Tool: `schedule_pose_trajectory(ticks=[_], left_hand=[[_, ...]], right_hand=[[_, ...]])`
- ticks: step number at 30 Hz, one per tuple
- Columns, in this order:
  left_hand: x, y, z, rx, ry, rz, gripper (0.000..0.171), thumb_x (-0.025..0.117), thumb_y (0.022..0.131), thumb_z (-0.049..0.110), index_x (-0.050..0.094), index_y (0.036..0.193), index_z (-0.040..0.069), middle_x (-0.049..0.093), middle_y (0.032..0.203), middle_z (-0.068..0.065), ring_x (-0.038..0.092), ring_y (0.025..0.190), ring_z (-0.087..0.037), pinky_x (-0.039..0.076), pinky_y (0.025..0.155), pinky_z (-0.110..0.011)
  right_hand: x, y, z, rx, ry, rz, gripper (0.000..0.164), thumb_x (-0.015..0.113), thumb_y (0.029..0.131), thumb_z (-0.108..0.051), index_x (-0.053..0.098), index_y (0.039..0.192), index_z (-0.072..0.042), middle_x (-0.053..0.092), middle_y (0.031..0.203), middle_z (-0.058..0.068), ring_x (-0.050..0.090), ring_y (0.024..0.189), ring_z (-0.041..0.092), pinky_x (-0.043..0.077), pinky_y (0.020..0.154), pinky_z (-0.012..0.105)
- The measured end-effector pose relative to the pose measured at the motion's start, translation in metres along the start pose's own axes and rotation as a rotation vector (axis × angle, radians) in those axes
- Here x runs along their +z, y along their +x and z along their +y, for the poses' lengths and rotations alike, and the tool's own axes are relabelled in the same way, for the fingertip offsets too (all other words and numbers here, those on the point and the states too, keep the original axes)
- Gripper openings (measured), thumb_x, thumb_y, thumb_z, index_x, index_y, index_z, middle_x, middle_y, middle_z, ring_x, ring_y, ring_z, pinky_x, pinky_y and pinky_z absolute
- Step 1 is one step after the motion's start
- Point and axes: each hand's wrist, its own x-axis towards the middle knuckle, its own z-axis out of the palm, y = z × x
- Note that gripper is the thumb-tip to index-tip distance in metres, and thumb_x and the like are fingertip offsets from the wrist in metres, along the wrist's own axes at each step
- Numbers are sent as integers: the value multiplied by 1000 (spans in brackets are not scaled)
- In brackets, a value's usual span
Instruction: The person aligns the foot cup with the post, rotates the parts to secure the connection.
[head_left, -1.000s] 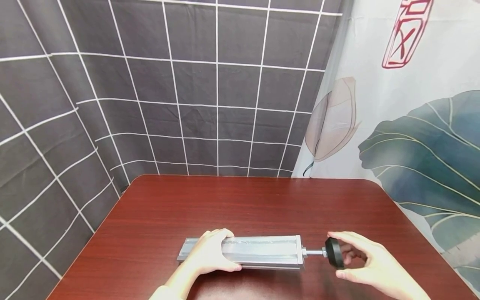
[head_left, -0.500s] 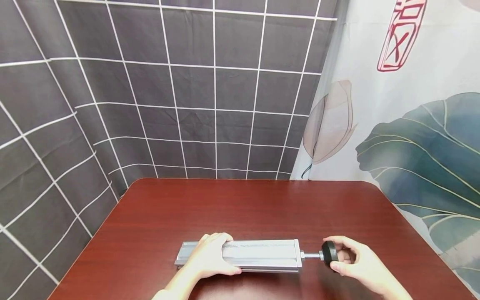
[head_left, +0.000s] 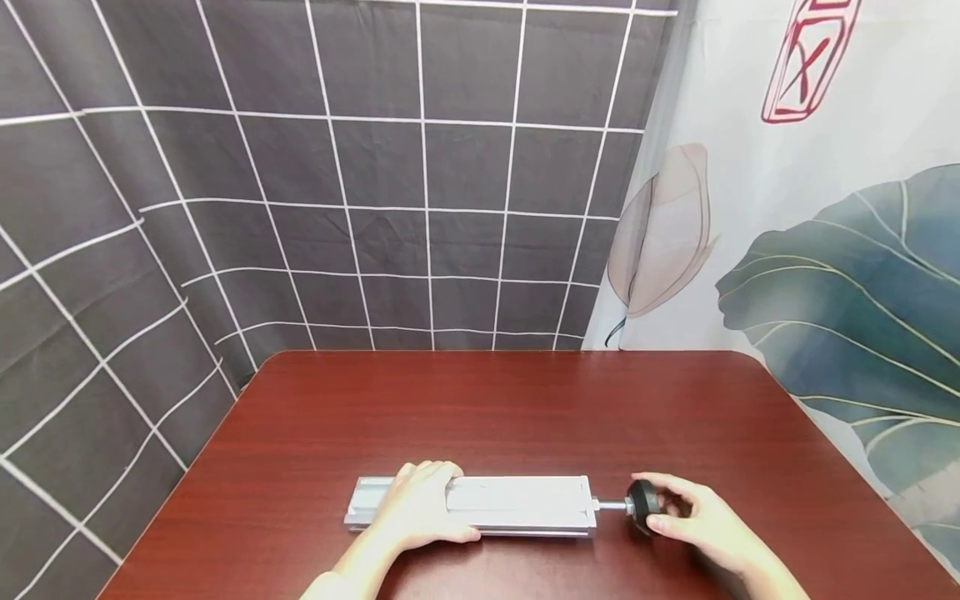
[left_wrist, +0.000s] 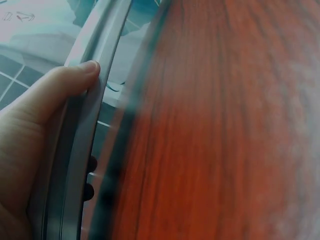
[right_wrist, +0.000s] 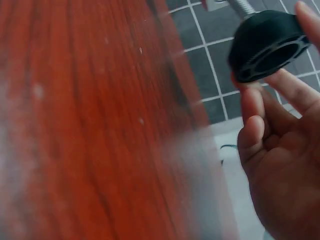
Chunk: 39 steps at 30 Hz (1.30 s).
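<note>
A silver aluminium profile [head_left: 528, 502] lies lengthwise across the near part of the table. My left hand [head_left: 423, 510] grips it near its left end, thumb on the near side and fingers over the far side. In the left wrist view, my thumb presses along the grooved edge of the profile [left_wrist: 75, 170]. Out of the profile's right end runs a threaded rod [head_left: 612, 505], tipped with a black levelling foot [head_left: 642, 506]. My right hand [head_left: 705, 523] pinches that foot by its rim. The right wrist view shows the hollow, ribbed underside of the foot [right_wrist: 262, 42].
The reddish-brown wooden table [head_left: 480, 417] stretches away behind the profile. A dark grid-patterned curtain [head_left: 375, 167] hangs at the back and left, and a white curtain with leaf prints [head_left: 847, 317] at the right.
My right hand has closed its fingers onto the foot and shifted left. The exposed rod looks shorter, with the foot nearer the profile. My left hand keeps its hold.
</note>
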Motion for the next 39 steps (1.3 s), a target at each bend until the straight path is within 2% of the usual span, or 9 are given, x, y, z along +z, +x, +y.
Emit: schedule_pose_trajectory(ticks=[6,11,18,27,36,39], left_hand=[[5,2,-3,-8,29,-27,72,70,52,72,60,101,21,62,96,10,57,93,-14,37,81,-35],[6,3,-3,-4,50,-31,71,70,52,72,60,101,22,62,96,9,57,93,-15,38,79,-34],[7,4,-3,-3,54,-44,72,71,51,71,61,101,20,62,97,8,56,94,-16,38,77,-35],[7,7,-4,-3,54,-56,72,71,52,71,61,103,20,61,98,7,55,95,-16,38,79,-35],[4,7,-2,11,51,-49,75,72,53,70,61,105,18,59,101,6,54,97,-17,39,79,-36],[4,4,-2,12,49,-53,75,72,52,70,61,104,17,57,101,6,53,97,-18,39,78,-36]], right_hand=[[-1,2,13,44,64,-117,42,62,83,1,52,123,7,64,90,-5,57,71,9,46,60,25],[-2,3,17,39,81,-156,44,62,84,0,50,126,8,65,92,-3,60,75,10,48,63,25],[-2,3,22,-1,26,-149,46,64,83,-1,51,126,7,65,94,-4,60,80,10,47,66,23],[-2,5,18,18,49,-153,47,64,84,-2,50,129,5,64,93,-3,59,80,8,47,64,24],[-3,3,15,71,-14,-130,49,66,85,-8,50,130,2,61,87,-3,56,70,7,45,59,25],[-2,1,14,67,-30,-146,52,66,85,-10,48,133,2,61,91,-1,57,71,7,46,59,25]])
